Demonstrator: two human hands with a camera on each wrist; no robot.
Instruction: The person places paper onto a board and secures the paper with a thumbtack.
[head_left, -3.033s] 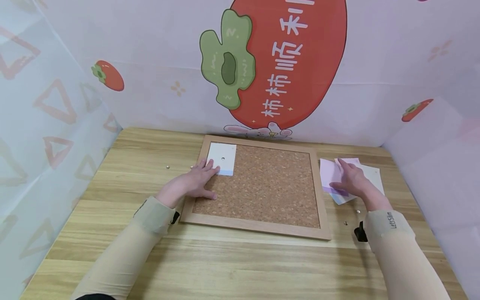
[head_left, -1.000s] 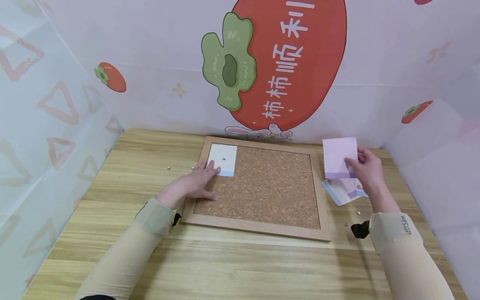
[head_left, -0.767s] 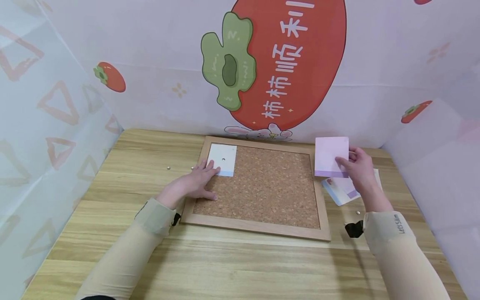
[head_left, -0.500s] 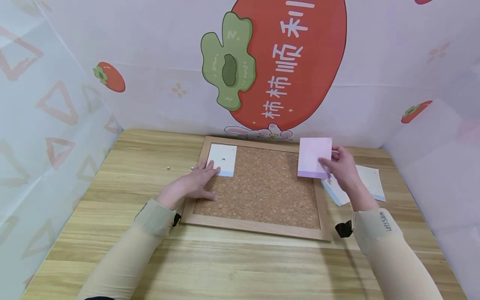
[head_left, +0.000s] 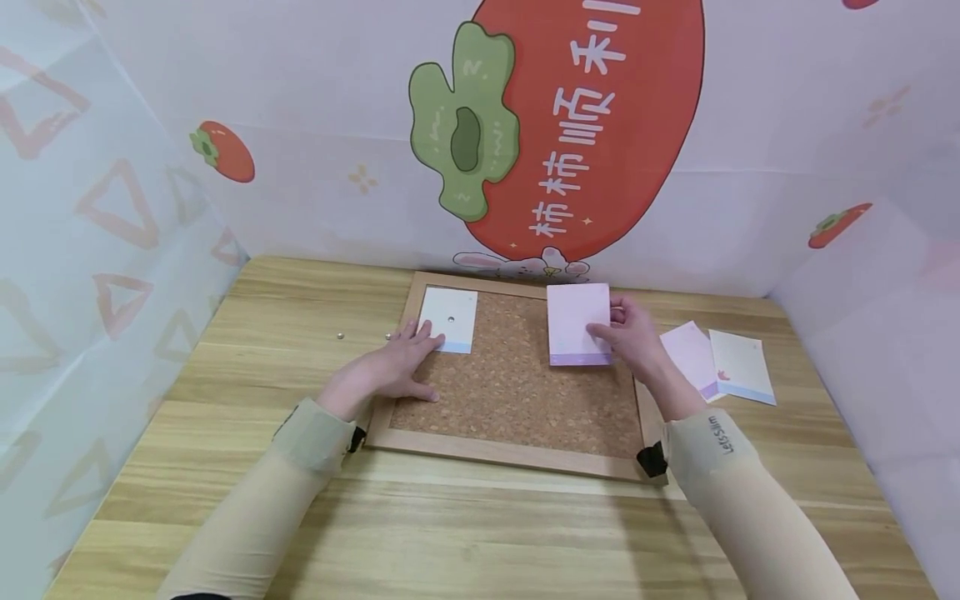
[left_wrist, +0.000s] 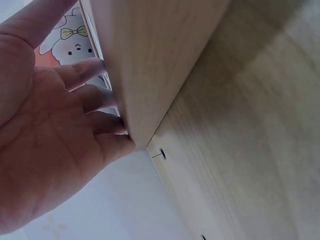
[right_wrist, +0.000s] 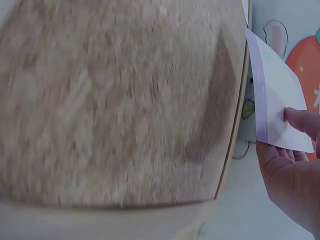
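Observation:
A wood-framed cork board [head_left: 517,408] lies on the table. My left hand [head_left: 390,367] rests with spread fingers on its left side, fingertips at the lower edge of a white paper card [head_left: 453,304] held by a thumbtack [head_left: 451,319]. In the left wrist view the fingers of my left hand [left_wrist: 65,110] reach over the wooden frame [left_wrist: 145,55]. My right hand [head_left: 637,337] pinches a pink card with a purple bottom band [head_left: 573,321] at its right edge, above the board's upper part. In the right wrist view the pink card [right_wrist: 280,95] is raised off the cork, thumb on its face.
Right of the board, another pink card [head_left: 690,354] and a white card with a blue band [head_left: 742,362] lie overlapping on the table. Thumbtacks [head_left: 341,336] lie on the table left of the board. A printed backdrop [head_left: 330,200] stands behind the table.
My right hand reached to the cards, picked up the pink card and carried it left over the cork board. My left hand stayed on the board.

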